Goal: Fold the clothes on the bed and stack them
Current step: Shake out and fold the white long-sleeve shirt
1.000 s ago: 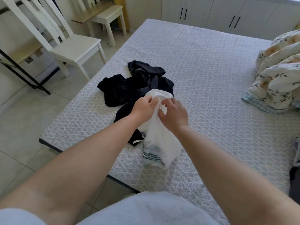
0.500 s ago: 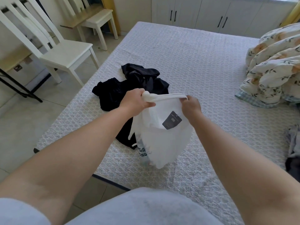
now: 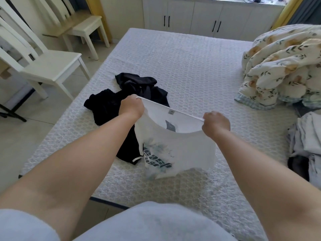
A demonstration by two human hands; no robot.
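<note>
A white T-shirt (image 3: 180, 146) with a teal print hangs above the bed (image 3: 191, 66), stretched out by its top edge. My left hand (image 3: 132, 106) grips one corner of that edge and my right hand (image 3: 216, 123) grips the other. The shirt's lower part touches the bedspread. Behind it lies a crumpled heap of black clothes (image 3: 121, 105), partly hidden by my left forearm and the shirt.
A bunched floral quilt (image 3: 281, 66) fills the bed's far right. Pale folded clothes (image 3: 309, 141) lie at the right edge. Two white chairs (image 3: 50, 65) stand on the tiled floor to the left. White cabinets (image 3: 199, 16) line the far wall.
My hands have moved apart along the shirt's top edge and lifted it. The white shirt, bunched a second ago, is now spread wide and its print shows.
</note>
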